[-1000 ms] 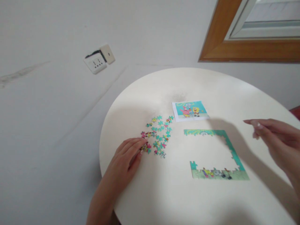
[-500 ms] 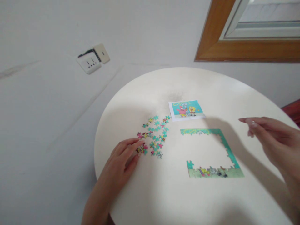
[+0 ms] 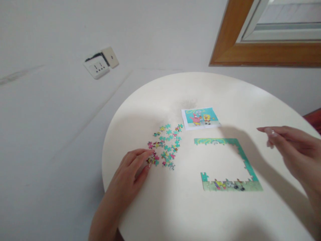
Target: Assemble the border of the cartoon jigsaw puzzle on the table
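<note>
Loose jigsaw puzzle pieces (image 3: 167,144), mostly teal with some pink and yellow, lie scattered left of the table's middle. My left hand (image 3: 130,170) rests at their near left edge, open, thumb and forefinger apart with a few pieces between the tips. To the right is a partly joined puzzle frame (image 3: 247,164), with its top, right and bottom edges joined and a gap on the left side. My right hand (image 3: 291,144) hovers right of that frame, thumb against forefinger, and no piece shows in it.
A printed cartoon picture card (image 3: 201,118) lies behind the puzzle on the round white table (image 3: 160,214). Behind the table is a wall with a socket (image 3: 97,67) and a wood-framed window (image 3: 265,53). Something red (image 3: 313,120) shows at far right.
The whole view shifts slightly to the right. My left fingers shift a little on the pieces, and my right hand keeps its pose. The puzzle frame looks the same.
</note>
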`<state>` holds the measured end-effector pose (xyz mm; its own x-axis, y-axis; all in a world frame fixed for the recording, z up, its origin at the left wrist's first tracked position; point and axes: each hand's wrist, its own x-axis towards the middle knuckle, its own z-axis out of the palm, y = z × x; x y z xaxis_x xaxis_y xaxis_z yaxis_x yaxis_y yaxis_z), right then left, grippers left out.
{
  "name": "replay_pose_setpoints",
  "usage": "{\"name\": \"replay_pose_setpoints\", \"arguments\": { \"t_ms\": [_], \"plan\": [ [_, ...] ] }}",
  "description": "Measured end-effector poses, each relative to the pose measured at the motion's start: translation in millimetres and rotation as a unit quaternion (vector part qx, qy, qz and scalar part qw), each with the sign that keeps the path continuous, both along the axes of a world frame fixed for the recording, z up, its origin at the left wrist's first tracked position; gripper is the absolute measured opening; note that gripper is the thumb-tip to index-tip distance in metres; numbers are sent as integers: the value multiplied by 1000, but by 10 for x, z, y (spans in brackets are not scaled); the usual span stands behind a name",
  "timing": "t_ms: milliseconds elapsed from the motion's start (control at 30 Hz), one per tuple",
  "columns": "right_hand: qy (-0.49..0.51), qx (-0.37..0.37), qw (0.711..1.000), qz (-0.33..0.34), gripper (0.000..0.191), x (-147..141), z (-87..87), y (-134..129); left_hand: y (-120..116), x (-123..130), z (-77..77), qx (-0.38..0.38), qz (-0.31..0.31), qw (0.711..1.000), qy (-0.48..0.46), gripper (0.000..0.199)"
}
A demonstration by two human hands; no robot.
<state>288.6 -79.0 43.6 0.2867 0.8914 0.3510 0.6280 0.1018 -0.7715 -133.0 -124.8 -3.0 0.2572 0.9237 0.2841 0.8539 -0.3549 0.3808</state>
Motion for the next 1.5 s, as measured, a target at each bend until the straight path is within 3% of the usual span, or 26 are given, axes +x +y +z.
{"name": "replay_pose_setpoints", "arguments": {
  "t_ms": [333,1500],
  "plan": [
    [2,-6,1000,-6,35,-64,45,-1,-14,-4,-8,-8,12,1000,-7,38],
    [-2,29,999,33,28,85,-115,80,21,-3,-2,9,-4,1000,-6,41]
  ]
}}
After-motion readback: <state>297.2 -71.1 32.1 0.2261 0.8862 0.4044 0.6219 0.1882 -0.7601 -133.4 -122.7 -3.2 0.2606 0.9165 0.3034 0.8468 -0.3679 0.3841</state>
